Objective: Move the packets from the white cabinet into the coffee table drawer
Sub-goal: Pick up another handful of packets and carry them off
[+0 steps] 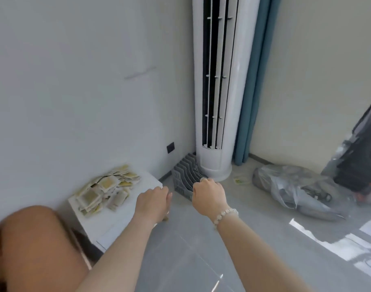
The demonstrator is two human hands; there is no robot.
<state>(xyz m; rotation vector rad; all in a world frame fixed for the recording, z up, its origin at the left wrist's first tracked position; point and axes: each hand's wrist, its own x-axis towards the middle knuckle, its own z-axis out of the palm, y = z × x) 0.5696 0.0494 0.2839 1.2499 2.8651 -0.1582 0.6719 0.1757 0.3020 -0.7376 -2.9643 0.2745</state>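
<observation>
A heap of several flat white-and-yellow packets [107, 189] lies on top of the low white cabinet [119, 224] against the wall at the lower left. My left hand [154, 204] hovers palm down over the cabinet's right edge, fingers slightly apart, holding nothing, a short way right of the packets. My right hand [208, 196] is further right over the floor, fingers curled into a loose fist, with a bead bracelet on the wrist; nothing shows in it. The coffee table drawer is out of view.
A grey slotted file rack [185, 179] stands on the floor between the cabinet and a tall white air conditioner [219, 91]. A grey plastic bag [292, 186] lies to the right, with a dark object [363, 157] behind it. My knee [37, 245] is at lower left.
</observation>
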